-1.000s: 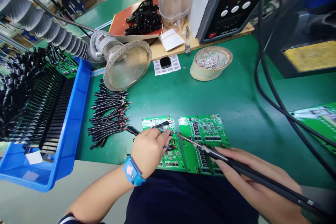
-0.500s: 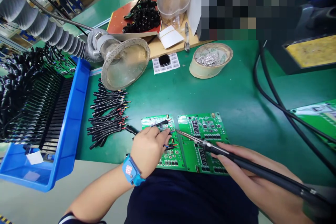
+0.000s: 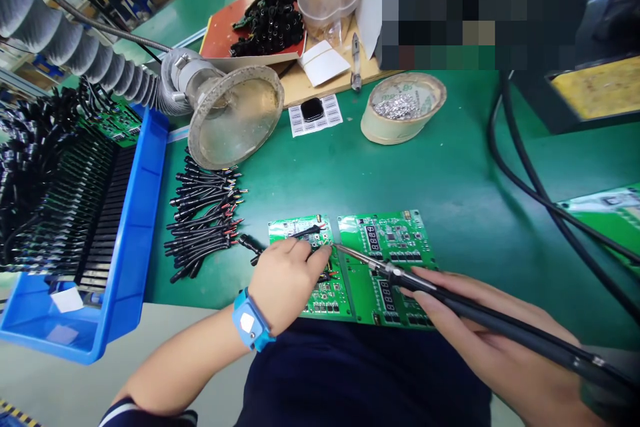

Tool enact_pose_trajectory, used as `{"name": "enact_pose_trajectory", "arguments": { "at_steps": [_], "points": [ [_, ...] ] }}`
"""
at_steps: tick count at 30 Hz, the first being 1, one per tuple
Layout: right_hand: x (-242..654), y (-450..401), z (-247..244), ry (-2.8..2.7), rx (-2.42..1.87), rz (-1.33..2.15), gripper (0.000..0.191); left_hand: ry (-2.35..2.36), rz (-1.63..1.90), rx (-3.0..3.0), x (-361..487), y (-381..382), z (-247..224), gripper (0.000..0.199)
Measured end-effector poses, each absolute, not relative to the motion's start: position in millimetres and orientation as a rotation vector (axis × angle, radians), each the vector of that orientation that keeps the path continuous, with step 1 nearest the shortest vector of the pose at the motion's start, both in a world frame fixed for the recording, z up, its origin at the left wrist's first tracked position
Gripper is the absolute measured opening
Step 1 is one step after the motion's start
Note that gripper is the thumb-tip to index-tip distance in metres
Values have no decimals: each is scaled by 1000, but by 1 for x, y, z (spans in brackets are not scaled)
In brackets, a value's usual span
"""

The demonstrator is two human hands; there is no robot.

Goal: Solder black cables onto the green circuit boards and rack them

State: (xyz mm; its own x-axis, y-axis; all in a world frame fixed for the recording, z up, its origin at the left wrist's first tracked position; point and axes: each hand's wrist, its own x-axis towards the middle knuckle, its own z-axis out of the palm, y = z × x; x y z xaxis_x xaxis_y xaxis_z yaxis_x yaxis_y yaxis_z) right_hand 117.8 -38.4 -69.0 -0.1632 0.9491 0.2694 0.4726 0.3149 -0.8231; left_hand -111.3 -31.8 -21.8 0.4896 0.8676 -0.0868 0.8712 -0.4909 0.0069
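My right hand (image 3: 493,323) grips a black soldering iron (image 3: 435,290) like a pen. Its metal tip reaches left to the fingertips of my left hand (image 3: 290,273). That hand is closed over the left green circuit board (image 3: 333,297), pinching a short black cable (image 3: 249,242) whose plug end sticks out on its left side. The wire ends at the fingertips are mostly hidden. Other short black cables with red wire ends (image 3: 320,227) lie on the same board. Beside it, under the iron, is a second circuit board (image 3: 395,237) with digit displays. A blue strap circles my left wrist.
A pile of short black cables (image 3: 205,220) lies left, by a blue bin (image 3: 127,240) of boards and cables. Behind stand a fume hood (image 3: 235,120) on a ribbed hose and an oval tub (image 3: 400,130) with silvery bits. Thick black leads (image 3: 530,173) cross at right.
My left fingertips have shifted slightly and now cover the coloured wire ends that showed before. The iron's tip stays near the same spot. The whole view has tilted a little.
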Motion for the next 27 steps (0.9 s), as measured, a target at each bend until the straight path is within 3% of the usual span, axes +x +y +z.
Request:
{"name": "enact_pose_trajectory", "arguments": {
  "at_steps": [18,27],
  "points": [
    [120,-40,-72,-1778,-1231,745,22,1593,-84,2739,-111,-32,-25,25],
    [117,-44,-67,-1228,-1500,1028,22,1557,-83,2851,-107,-31,-22,25]
  ]
}}
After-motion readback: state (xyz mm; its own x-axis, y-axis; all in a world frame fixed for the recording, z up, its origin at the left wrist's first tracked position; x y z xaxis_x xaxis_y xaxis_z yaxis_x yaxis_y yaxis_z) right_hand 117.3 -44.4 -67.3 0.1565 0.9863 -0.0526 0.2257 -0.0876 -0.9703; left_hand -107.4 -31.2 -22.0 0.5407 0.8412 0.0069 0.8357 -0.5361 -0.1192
